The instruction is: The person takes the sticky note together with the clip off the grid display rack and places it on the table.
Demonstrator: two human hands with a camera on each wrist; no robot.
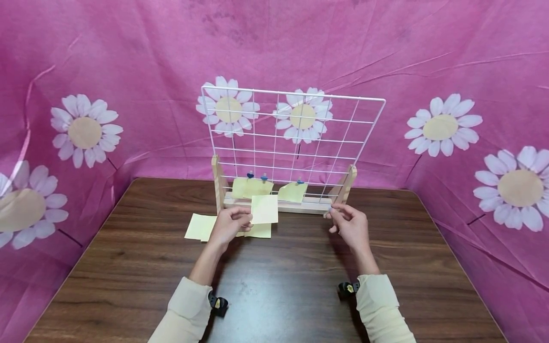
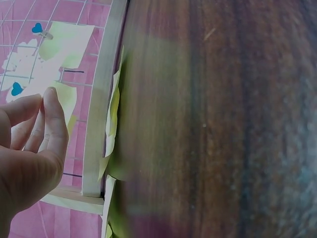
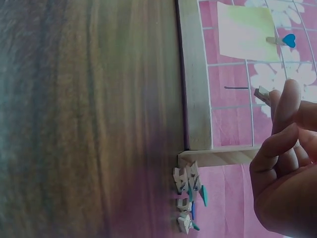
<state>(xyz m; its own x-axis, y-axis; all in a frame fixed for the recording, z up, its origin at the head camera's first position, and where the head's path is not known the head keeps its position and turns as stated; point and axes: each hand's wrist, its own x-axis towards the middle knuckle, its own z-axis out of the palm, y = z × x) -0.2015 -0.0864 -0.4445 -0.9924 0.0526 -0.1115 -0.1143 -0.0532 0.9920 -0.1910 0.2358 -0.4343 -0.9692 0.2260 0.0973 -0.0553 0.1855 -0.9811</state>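
My left hand (image 1: 232, 225) pinches a pale yellow sticky note (image 1: 264, 209) between thumb and fingers, raised in front of the lower part of a white wire grid (image 1: 293, 93). With thumb and fingertips, my right hand (image 1: 351, 226) pinches a small wooden clothespin (image 3: 262, 95) near the grid's lower right corner; the fingers hide most of it. Yellow notes hang on the low wires, one pair at left (image 1: 246, 189) and another note at right (image 1: 293, 192). Mini clothespins with blue hearts, such as this clothespin (image 1: 250, 175), hold them there.
The grid stands in a wooden base (image 1: 300, 207) on a brown table (image 1: 274, 295). More yellow notes (image 1: 199, 226) lie on the table by the left hand. Several loose mini clothespins (image 3: 182, 179) lie beyond the base's right end. Pink flowered cloth (image 1: 163, 62) surrounds the table.
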